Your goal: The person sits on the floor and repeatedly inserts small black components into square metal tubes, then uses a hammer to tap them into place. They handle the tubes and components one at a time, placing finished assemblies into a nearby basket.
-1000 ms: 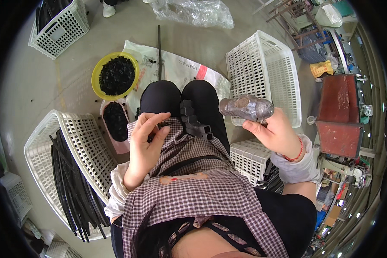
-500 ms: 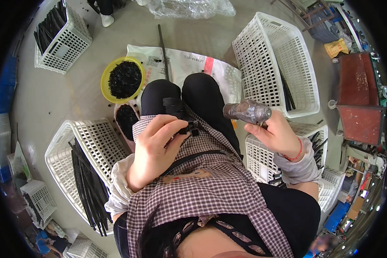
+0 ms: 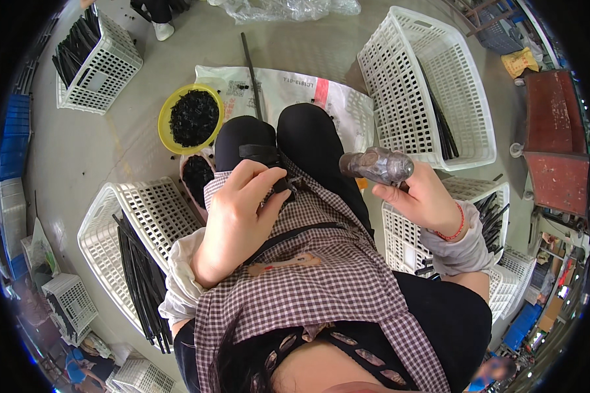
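Note:
My right hand (image 3: 429,204) is closed round a hammer, its worn grey metal head (image 3: 377,165) raised above my right thigh. Over my lap, my left hand (image 3: 237,219) is bent, thumb and fingertips together at a small black piece (image 3: 282,186). The fingers partly hide that piece, so its exact kind cannot be made out. Just beyond these fingertips, a wide black band (image 3: 259,154) lies across my left knee. A long thin black strip (image 3: 250,72) extends away from my knees over a white sack (image 3: 288,88).
Left of my knees stand a yellow basin (image 3: 164,121) of small black pieces and a second container (image 3: 196,177) of them. White crates with black strips stand at left (image 3: 98,229), far left (image 3: 101,82), right (image 3: 403,239) and far right (image 3: 390,85). A reddish-brown metal cart (image 3: 557,177) is further right.
My left fingers have shifted slightly, and less of the black pieces shows beside their tips. The hammer stays raised in my right hand, almost unmoved. The view has tilted a little.

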A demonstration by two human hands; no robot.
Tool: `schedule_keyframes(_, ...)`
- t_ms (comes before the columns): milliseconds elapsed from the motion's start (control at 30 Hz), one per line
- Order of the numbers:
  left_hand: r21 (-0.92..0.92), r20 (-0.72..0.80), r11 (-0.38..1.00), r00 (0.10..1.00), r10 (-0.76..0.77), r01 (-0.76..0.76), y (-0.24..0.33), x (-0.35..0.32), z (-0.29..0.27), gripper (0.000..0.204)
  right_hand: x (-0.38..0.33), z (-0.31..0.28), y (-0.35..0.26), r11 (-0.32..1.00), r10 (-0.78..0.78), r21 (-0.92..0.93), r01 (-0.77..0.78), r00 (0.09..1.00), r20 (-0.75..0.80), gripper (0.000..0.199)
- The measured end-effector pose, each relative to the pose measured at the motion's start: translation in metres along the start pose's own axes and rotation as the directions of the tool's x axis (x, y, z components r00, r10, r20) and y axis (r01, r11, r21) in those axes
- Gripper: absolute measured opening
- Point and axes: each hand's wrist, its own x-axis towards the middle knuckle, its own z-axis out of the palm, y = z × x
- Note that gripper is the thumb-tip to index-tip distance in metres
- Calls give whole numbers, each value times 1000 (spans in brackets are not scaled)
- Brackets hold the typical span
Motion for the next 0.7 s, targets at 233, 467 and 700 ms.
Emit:
schedule_keyframes(233, -140, 2, 979, 989, -150, 149, 0, -6, -7, 46, 11, 3, -10, 988, -154, -32, 154, 988, -7, 31)
schedule_keyframes(467, -736, -67, 605, 856, -513, 304, -57, -36, -15, 22, 23, -6, -56, 977, -179, -99, 190, 977, 114, 37)
schedule_keyframes(700, -992, 89, -124, 715, -693, 4, -109, -54, 12, 13, 34, -16, -113, 941, -225, -233, 245, 968, 110, 39)
